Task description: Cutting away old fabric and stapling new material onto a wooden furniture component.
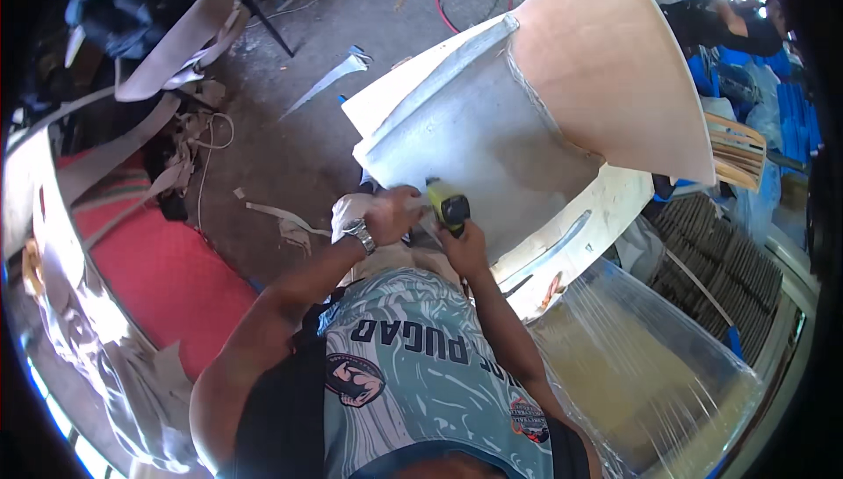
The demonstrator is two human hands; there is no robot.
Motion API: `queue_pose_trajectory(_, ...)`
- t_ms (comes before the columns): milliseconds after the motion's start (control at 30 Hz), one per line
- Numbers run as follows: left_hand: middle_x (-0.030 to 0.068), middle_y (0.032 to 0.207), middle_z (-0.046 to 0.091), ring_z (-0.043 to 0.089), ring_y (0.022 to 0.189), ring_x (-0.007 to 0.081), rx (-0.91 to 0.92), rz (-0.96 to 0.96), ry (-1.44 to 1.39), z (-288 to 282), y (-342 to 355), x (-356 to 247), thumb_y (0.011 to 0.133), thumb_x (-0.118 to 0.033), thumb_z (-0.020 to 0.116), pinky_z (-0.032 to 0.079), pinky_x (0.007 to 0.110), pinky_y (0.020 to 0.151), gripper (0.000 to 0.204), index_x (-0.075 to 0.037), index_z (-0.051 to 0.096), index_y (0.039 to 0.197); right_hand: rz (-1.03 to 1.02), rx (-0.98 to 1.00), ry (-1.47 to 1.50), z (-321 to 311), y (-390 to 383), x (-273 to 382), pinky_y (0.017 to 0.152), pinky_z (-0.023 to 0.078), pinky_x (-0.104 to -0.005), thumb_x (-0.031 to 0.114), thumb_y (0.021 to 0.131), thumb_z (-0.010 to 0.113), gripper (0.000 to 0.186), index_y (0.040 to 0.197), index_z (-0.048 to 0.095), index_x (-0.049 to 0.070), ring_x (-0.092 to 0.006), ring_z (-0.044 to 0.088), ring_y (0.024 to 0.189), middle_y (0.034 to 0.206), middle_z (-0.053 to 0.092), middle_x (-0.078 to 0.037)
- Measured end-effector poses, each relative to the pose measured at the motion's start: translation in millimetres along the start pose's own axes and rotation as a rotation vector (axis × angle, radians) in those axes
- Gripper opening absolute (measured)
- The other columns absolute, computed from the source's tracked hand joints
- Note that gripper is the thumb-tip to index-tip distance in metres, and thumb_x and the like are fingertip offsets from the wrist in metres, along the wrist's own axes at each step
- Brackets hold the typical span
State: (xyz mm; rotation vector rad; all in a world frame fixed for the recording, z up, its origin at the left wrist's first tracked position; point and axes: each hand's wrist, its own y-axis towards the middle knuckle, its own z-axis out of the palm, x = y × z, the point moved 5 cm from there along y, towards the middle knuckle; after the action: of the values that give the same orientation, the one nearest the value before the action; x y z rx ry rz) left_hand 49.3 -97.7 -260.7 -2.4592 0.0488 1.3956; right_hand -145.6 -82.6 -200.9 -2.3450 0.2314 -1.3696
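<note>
The left forearm (320,270) slants forward and rightward, the left hand (392,216) bent at the fingers. The right forearm (499,308) slants forward and leftward, the right hand (465,249) closed in a grip close by.

At the near edge of the grey-covered panel (448,150), the person's right grip (466,249) holds a yellow-green tool (450,207), the left grip (391,218) just beside it. A curved wooden sheet (610,66) adjoins the panel's right side; red fabric (167,281) lies well left of it.
</note>
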Motion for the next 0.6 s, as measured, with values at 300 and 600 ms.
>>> queue_pose_trajectory(300,0.0216,0.092,0.072,0.071,0.087,0.0432,-0.504,-0.022,-0.271,92.3,-94.8,-83.3,0.098,-0.027,0.064,0.055,0.051,0.074,0.041,-0.003,0.048,0.127,-0.204,0.327,0.356,-48.4,-44.7,34.0,0.061,0.049,-0.031,0.024,0.102,0.066,0.027,0.089,0.069,0.0,-0.0113,0.061,0.067,0.076,0.066,-0.002)
queue_pose_trajectory(600,0.0246,0.094,0.069,0.071,0.09,0.0401,-0.685,-0.329,-0.578,116.8,-210.4,-106.5,0.099,-0.03,0.061,0.055,0.047,0.079,0.047,0.001,0.044,0.129,-0.085,0.802,0.273,-3.6,-129.4,38.7,0.061,0.049,-0.0286,0.027,0.105,0.064,0.026,0.098,0.055,0.003,-0.0126,0.055,0.064,0.074,0.056,-0.002)
